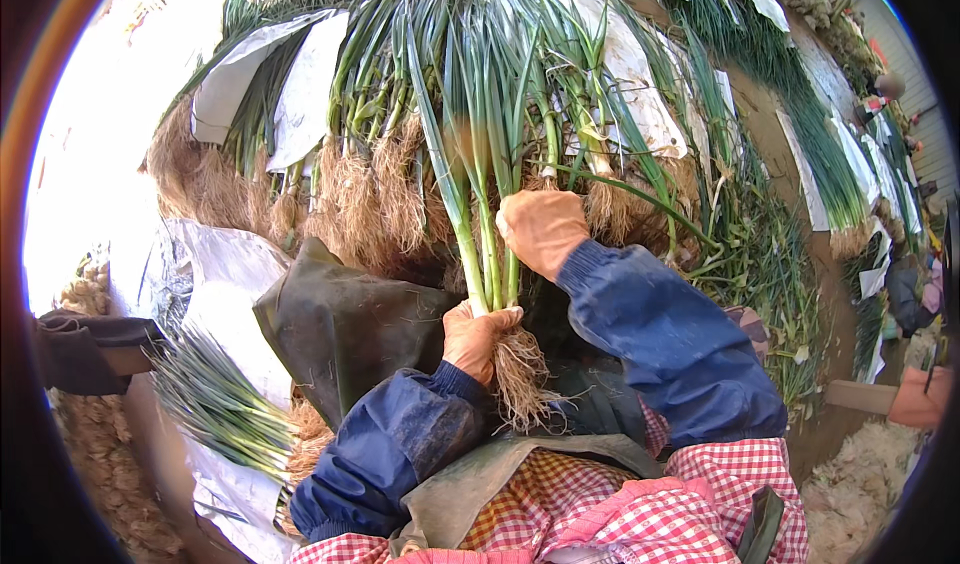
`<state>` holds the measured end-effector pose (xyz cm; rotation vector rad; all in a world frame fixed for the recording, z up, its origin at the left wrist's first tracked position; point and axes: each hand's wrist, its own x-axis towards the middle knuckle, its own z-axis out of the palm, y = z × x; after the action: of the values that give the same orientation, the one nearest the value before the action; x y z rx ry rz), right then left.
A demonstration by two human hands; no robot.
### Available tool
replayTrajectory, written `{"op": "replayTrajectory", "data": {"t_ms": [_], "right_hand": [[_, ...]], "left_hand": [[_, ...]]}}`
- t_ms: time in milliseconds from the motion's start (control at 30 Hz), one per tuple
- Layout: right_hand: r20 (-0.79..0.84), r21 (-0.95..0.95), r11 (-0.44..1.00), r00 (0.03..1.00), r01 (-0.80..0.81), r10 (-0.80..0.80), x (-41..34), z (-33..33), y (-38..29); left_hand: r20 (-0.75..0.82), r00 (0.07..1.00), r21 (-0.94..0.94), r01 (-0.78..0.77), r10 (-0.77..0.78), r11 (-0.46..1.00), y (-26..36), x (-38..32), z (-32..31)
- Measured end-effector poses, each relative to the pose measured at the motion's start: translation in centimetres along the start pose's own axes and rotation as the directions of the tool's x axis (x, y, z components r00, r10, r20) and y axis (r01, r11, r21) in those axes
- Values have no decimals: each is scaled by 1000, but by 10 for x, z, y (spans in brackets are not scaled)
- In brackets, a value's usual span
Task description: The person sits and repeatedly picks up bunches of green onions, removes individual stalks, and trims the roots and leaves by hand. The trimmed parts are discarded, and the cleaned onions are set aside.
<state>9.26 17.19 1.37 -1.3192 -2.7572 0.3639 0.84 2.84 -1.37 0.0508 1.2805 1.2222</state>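
My left hand is closed around the white bases of several green onions, just above their tangled pale roots. Farther up the same stalks, my right hand is a fist against the rightmost stalk; its fingers are mostly hidden, so whether it grips that stalk is unclear. The held onions point leaves away from me, and their roots hang over my lap. Beyond both hands lies a wide heap of green onions, with brown roots facing me.
White sheets lie among the heaped onions. At lower left, a bundle of onions rests on white sheeting. Loose leaves litter the ground on the right. More onion rows and people are at far right. A dark apron covers my knee.
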Motion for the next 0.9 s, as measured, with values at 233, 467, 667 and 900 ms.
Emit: {"op": "replayTrajectory", "data": {"t_ms": [233, 467, 667, 900], "right_hand": [[-322, 209, 977, 941, -40, 108, -27, 10, 1], [-492, 384, 916, 866, 118, 95, 142, 38, 99], [-343, 643, 733, 773, -221, 534, 73, -102, 257], [-566, 205, 919, 725, -337, 392, -67, -113, 246]], "left_hand": [[184, 982, -129, 63, -38, 990, 14, -4, -21], [278, 956, 81, 77, -97, 994, 48, -59, -30], [538, 838, -333, 307, -87, 892, 44, -77, -104], [607, 794, -519, 434, -40, 736, 46, -38, -68]]}}
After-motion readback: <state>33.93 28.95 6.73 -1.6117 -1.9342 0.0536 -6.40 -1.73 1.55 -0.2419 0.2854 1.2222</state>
